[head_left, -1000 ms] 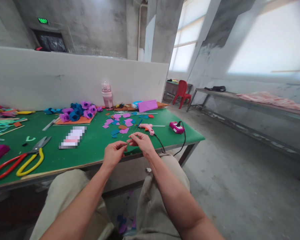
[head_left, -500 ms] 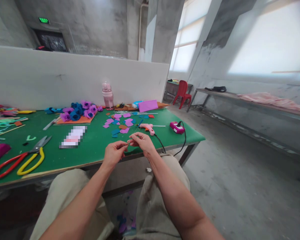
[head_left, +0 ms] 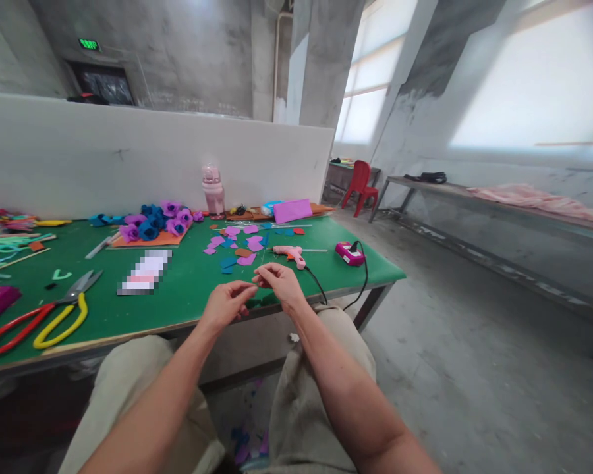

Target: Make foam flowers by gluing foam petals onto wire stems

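My left hand (head_left: 225,304) and my right hand (head_left: 281,284) meet over the near edge of the green table (head_left: 188,289). Both are pinched on a thin wire stem (head_left: 263,255) that rises between the fingertips and leans away from me. A small dark green piece (head_left: 261,301) lies on the table just under the hands. The pink glue gun (head_left: 290,253) lies beyond my right hand, its black cord trailing off the table edge.
Cut felt pieces (head_left: 237,242) in purple, blue and brown are scattered mid-table. Purple and blue felt flowers (head_left: 153,220) sit on an orange sheet. Red and yellow scissors (head_left: 39,315) lie at the left. A pink bottle (head_left: 212,189) stands by the white partition. A pink box (head_left: 350,253) sits near the right edge.
My left hand has slid a little right, closing on the right hand's fingertips. The wire stem has tilted slightly. Nothing else on the table moved.
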The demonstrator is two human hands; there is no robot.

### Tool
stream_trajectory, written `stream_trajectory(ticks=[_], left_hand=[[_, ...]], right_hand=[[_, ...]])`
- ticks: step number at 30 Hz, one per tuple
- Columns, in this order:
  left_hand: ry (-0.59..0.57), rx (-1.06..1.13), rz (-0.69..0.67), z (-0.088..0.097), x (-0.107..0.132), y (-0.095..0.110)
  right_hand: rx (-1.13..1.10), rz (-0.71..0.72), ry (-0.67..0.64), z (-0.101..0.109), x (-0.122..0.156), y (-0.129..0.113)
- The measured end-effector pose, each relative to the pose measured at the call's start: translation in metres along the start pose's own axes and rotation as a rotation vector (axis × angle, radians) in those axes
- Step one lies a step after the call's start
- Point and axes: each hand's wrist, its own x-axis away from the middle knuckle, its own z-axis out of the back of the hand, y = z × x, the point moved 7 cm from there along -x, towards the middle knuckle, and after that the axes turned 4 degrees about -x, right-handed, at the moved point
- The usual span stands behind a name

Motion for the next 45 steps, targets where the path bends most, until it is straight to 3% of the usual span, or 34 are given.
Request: stream_trajectory(ticks=[4,8,12,18,22,24,28,34,38,41,45], left_hand=[[0.117,0.088,-0.044,0.025,-0.004,0.006],[0.07,0.271,-0.043,0.024,-0.005,0.007],[0.104,0.373,-0.074,0.027,-0.006,0.007],[0.173,0.544,-0.035,0.054,-0.011,0.0],[0.22,0.578,-0.034,0.068,-0.014,-0.002],[0.203,0.584,-0.028,0.067,-0.014,-0.003],[0.099,0.549,-0.023,0.047,-0.01,0.0],[0.03,0.505,-0.019,0.023,-0.006,0.001],[0.125,0.491,0.004,0.037,-0.009,-0.005],[0.22,0.469,-0.067,0.052,-0.01,-0.002],[0.22,0.488,-0.136,0.058,-0.007,0.004]], right_hand=[[0.028,-0.051,-0.147,-0.012,0.006,0.004],[0.032,-0.137,-0.309,-0.03,0.017,0.015],[0.007,-0.217,-0.36,-0.042,0.025,0.024],[0.043,-0.327,-0.439,-0.049,0.036,0.035],[0.123,-0.423,-0.648,-0.052,0.047,0.038],[0.145,-0.417,-0.593,-0.045,0.043,0.036],[0.129,-0.299,-0.294,-0.027,0.028,0.028],[0.062,-0.208,-0.267,-0.038,0.026,0.027],[0.045,-0.205,-0.227,-0.035,0.024,0.028],[0.062,-0.197,-0.222,-0.032,0.023,0.029],[0.096,-0.202,-0.237,-0.031,0.023,0.03]])
